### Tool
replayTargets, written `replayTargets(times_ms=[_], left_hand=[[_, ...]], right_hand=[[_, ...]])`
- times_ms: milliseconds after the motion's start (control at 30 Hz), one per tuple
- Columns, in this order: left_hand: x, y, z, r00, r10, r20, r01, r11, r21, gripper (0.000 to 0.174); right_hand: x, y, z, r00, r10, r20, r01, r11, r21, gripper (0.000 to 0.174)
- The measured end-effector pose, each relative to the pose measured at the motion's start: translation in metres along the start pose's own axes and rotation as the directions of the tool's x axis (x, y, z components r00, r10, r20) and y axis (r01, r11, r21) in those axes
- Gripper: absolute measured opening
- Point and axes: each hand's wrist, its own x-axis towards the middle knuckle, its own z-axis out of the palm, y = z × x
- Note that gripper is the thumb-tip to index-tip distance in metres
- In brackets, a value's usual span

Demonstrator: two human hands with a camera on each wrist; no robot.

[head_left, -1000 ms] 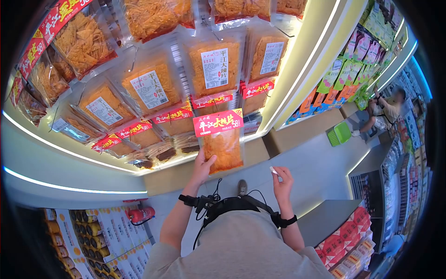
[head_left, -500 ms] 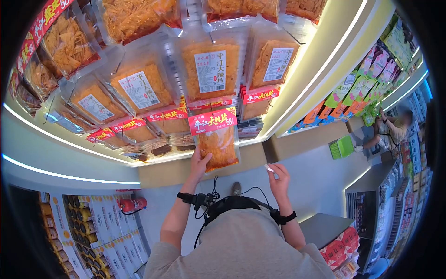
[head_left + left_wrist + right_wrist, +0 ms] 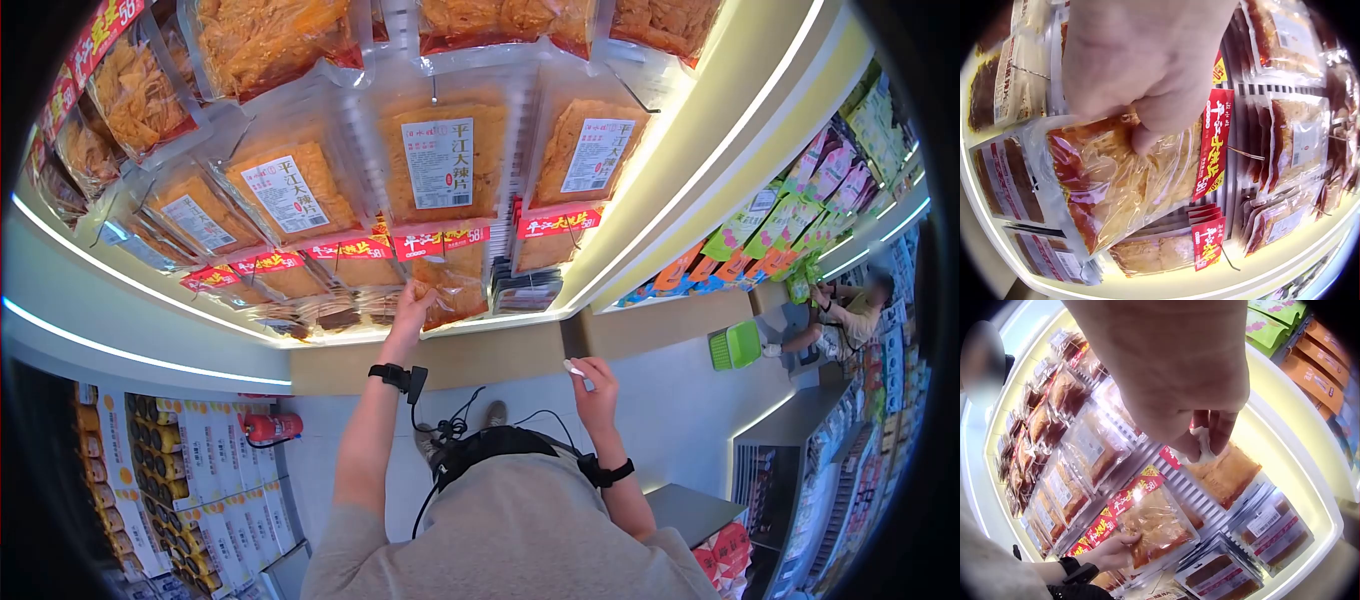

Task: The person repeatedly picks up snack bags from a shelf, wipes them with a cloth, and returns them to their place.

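The left grip [image 3: 413, 305] is reaching up to the display wall [image 3: 1180, 486] and is grasping a clear packet of orange snack [image 3: 1116, 187]. In the left wrist view the fingers are curling into the foil at the lower part of the packet, and the thumb is pressing on its front. The packet is lying against the slatted wall, among the lowest rows of hanging packets, and it is sitting a little tilted. Its red label [image 3: 1213, 144] is at the end far from the grip. I cannot tell if the packet is hanging on a hook.

The right grip [image 3: 597, 385] is staying lower, well apart from the wall and from the packet. It is pinching a small white piece [image 3: 1204, 447] between the thumb and the fingertips, and the other fingers are bending loosely. What this piece is, I cannot tell.

Above the held packet, bigger packets with white labels [image 3: 440, 160] are hanging in rows. To the right, green and orange packets [image 3: 790, 215] are filling another shelf. A green basket [image 3: 735, 345] is standing on the floor near a second person [image 3: 850, 310]. A red fire extinguisher [image 3: 270, 427] is lying low at the left.
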Motion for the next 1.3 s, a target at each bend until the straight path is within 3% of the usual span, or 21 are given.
replayTargets(times_ms=[67, 100, 167, 200, 267, 367, 467, 500, 567, 600, 633, 733, 900, 1000, 1233, 1300], left_hand=[[0.008, -0.006, 0.003, 0.983, 0.182, -0.026, -0.182, 0.983, 0.005, 0.030], [0.009, -0.008, 0.007, 0.983, 0.184, -0.022, -0.183, 0.983, 0.008, 0.030], [0.005, -0.015, 0.013, 0.930, 0.345, -0.127, -0.346, 0.938, 0.017, 0.031], [0.009, -0.025, 0.006, 0.930, 0.346, -0.121, -0.346, 0.938, 0.023, 0.031], [0.019, -0.047, -0.019, 0.969, 0.128, -0.213, -0.018, 0.889, 0.457, 0.045], [0.004, -0.053, -0.019, 0.936, 0.149, -0.320, 0.038, 0.859, 0.510, 0.052], [0.005, -0.074, -0.024, 0.943, 0.227, -0.244, -0.038, 0.801, 0.597, 0.050], [0.001, -0.071, -0.020, 0.943, 0.223, -0.248, -0.031, 0.798, 0.602, 0.050], [-0.018, -0.050, 0.000, 0.981, -0.104, -0.166, 0.159, 0.916, 0.367, 0.052], [-0.029, -0.032, 0.006, 0.985, -0.171, -0.020, 0.164, 0.901, 0.401, 0.058], [-0.033, -0.027, 0.011, 0.984, -0.174, -0.032, 0.172, 0.900, 0.401, 0.058], [-0.045, -0.030, 0.018, 0.964, -0.239, 0.114, 0.177, 0.902, 0.394, 0.054], [-0.055, -0.045, -0.009, 0.960, -0.270, 0.069, 0.235, 0.918, 0.319, 0.050], [-0.067, -0.052, -0.033, 0.935, -0.350, -0.059, 0.353, 0.898, 0.264, 0.042], [-0.085, -0.089, -0.077, 0.866, -0.445, -0.229, 0.486, 0.856, 0.177, 0.039], [-0.077, -0.097, -0.072, 0.932, -0.250, -0.262, 0.309, 0.926, 0.217, 0.042]], right_hand=[[0.002, 0.005, -0.004, 1.000, -0.006, -0.005, 0.006, 1.000, 0.002, 0.022], [0.003, 0.007, -0.006, 1.000, -0.012, -0.011, 0.012, 1.000, 0.005, 0.022], [0.003, 0.011, -0.008, 1.000, -0.002, -0.025, 0.002, 1.000, 0.010, 0.022], [0.003, 0.013, -0.009, 0.999, 0.007, -0.033, -0.007, 1.000, 0.013, 0.022], [0.004, 0.018, -0.009, 0.999, 0.015, -0.044, -0.015, 1.000, 0.014, 0.022], [0.004, 0.020, -0.010, 0.998, 0.034, -0.043, -0.033, 0.999, 0.018, 0.022], [0.005, 0.025, -0.010, 0.999, 0.038, -0.032, -0.038, 0.999, 0.024, 0.021], [0.005, 0.027, -0.009, 0.999, 0.032, -0.025, -0.032, 0.999, 0.024, 0.021], [0.004, 0.032, -0.007, 0.998, 0.058, -0.013, -0.058, 0.998, 0.039, 0.021], [0.003, 0.034, -0.006, 0.997, 0.075, -0.006, -0.075, 0.996, 0.046, 0.020], [0.004, 0.035, -0.006, 0.997, 0.077, 0.003, -0.077, 0.996, 0.054, 0.020], [0.007, 0.040, -0.004, 0.994, 0.101, 0.030, -0.103, 0.992, 0.068, 0.020], [0.007, 0.052, 0.003, 0.992, 0.117, 0.056, -0.121, 0.990, 0.070, 0.020], [0.005, 0.058, 0.010, 0.985, 0.153, 0.083, -0.161, 0.982, 0.102, 0.019], [-0.001, 0.094, 0.027, 0.945, 0.262, 0.198, -0.282, 0.956, 0.081, 0.018], [0.001, 0.095, 0.027, 0.942, 0.246, 0.226, -0.271, 0.959, 0.087, 0.017]])
